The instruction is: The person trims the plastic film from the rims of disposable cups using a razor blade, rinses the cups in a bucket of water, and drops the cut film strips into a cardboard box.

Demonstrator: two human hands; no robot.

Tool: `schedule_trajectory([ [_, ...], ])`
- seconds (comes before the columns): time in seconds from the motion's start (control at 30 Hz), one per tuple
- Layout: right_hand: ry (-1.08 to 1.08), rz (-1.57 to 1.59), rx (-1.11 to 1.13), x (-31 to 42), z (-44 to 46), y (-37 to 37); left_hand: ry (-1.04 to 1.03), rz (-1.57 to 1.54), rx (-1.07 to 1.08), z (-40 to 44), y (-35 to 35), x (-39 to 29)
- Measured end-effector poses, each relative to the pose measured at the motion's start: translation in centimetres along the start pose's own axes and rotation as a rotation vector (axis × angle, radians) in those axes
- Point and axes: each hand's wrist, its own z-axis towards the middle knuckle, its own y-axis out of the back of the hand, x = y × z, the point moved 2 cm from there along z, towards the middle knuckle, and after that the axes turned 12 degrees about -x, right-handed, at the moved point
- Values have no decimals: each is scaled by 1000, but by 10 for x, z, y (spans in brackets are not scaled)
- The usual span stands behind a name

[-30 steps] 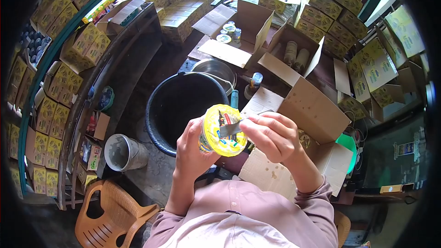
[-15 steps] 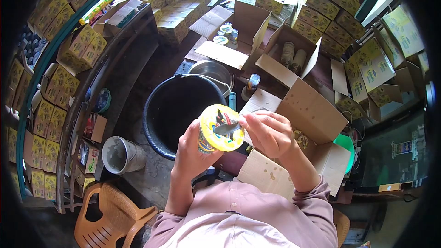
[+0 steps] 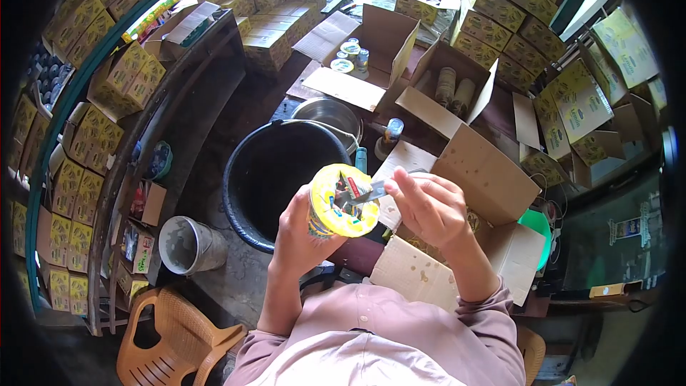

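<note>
My left hand [image 3: 291, 234] is wrapped round a plastic cup [image 3: 319, 223] with a yellow printed film lid [image 3: 325, 184], tilted with its top facing me. The lid's middle is slit, showing a dark gap. My right hand [image 3: 432, 204] pinches a knife [image 3: 371, 191] by its blade end near the handle, and the blade's tip reaches into the torn lid. What lies inside the cup is hard to make out. Just beyond my hands stands a large black bucket [image 3: 239, 207], its mouth partly behind the cup.
An open cardboard box [image 3: 475, 171] stands at my right, with more open boxes behind, one holding several cups [image 3: 341, 66]. A metal pot [image 3: 318, 111] sits behind the bucket. At left are a grey pail [image 3: 187, 243], a brown plastic chair [image 3: 175, 336] and shelves of yellow cartons [image 3: 89, 132].
The knife has shifted from lying across the lid to pointing into the opening, which looks wider. My right hand has moved slightly right; my left hand keeps its hold on the cup.
</note>
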Motion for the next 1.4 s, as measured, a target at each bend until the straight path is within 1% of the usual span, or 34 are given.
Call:
schedule_trajectory([
  [0.17, 16, -33, 19, -1, -2, 3, -64, 24, 23, 3, 0, -4],
  [0.37, 16, -36, -3, 0, -3, 3, 41, -66, 84, 2, -4, -4],
  [0.47, 14, -42, 11, 0, -3, 4, 50, -90, 101, 2, -6, -4],
  [0.57, 15, -38, 31, 1, -2, 3, 4, -81, 110, 4, -8, -4],
  [0.83, 42, -22, 23, -6, -8, -6, 71, -133, 181, 7, -12, -7],
  [0.97, 9, 19, 42, -10, -14, -8, 82, -156, 217, 8, -12, -1],
  [1.03, -46, 38, 85, -12, -15, -7, 65, -114, 191, 12, -12, -4],
  [1.17, -39, -65, 121, -17, -10, 5, 52, -79, 173, 12, -9, 1],
  [1.27, -42, -43, 101, -17, -9, 8, 79, -109, 222, 12, -9, -1],
  [1.37, -29, -50, 73, -17, -11, 9, 12, -151, 229, 9, -12, 0],
  [1.4, -26, -61, 78, -16, -11, 9, 21, -153, 245, 8, -13, 1],
])
